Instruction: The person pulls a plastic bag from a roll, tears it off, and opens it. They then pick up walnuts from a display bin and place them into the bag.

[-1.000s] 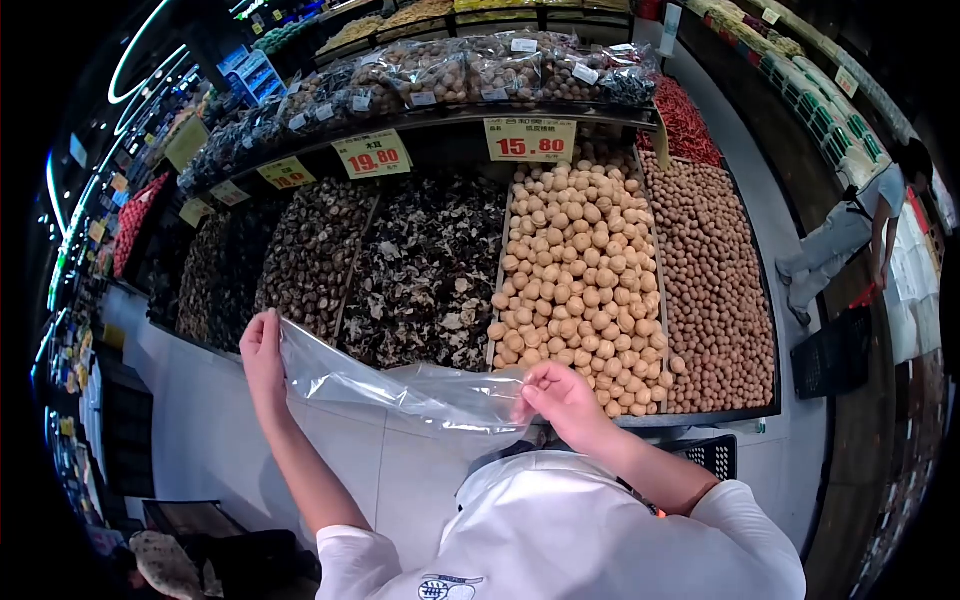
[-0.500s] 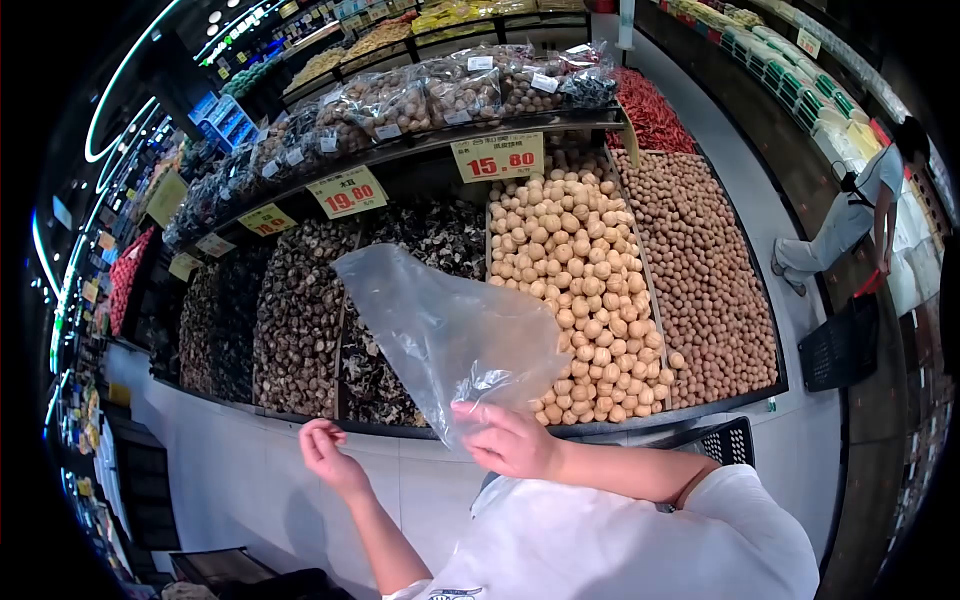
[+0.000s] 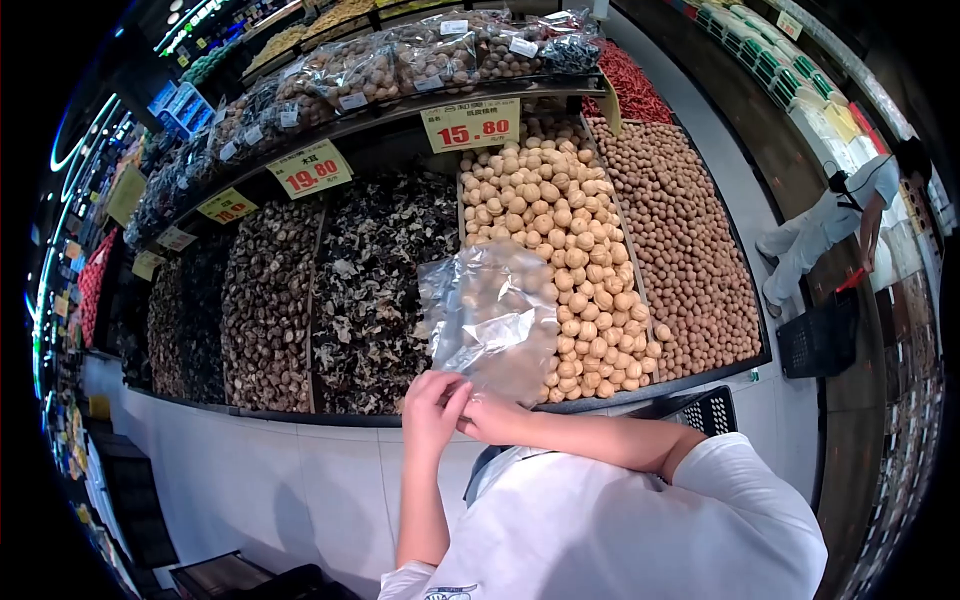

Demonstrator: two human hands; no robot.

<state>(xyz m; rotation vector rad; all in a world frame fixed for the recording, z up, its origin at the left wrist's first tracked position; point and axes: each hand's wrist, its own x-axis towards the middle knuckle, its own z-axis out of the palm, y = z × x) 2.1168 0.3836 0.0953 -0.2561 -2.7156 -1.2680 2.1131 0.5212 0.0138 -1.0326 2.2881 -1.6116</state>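
A clear plastic bag (image 3: 487,312) stands up from my hands, in front of the walnuts (image 3: 590,290) and the edge of the dried black fungus (image 3: 375,270). My right hand (image 3: 494,416) grips the bag's lower edge. Right beside it, my left hand (image 3: 431,402) has its fingers bent and pressed to the same edge of the bag, close against the right fingers. The fingertips of both hands partly hide each other. Through the film, some walnuts show faintly.
Dried mushrooms (image 3: 268,300) fill a bin on the left, and small round brown nuts or fruits (image 3: 680,240) one on the right. Price signs (image 3: 472,125) hang under a shelf of bagged goods (image 3: 350,75). At right, a person (image 3: 830,220) holds a black basket (image 3: 818,338).
My left hand has moved right and up to meet my right hand at the bag. The bag has swung more upright and bunched. The view has shifted slightly.
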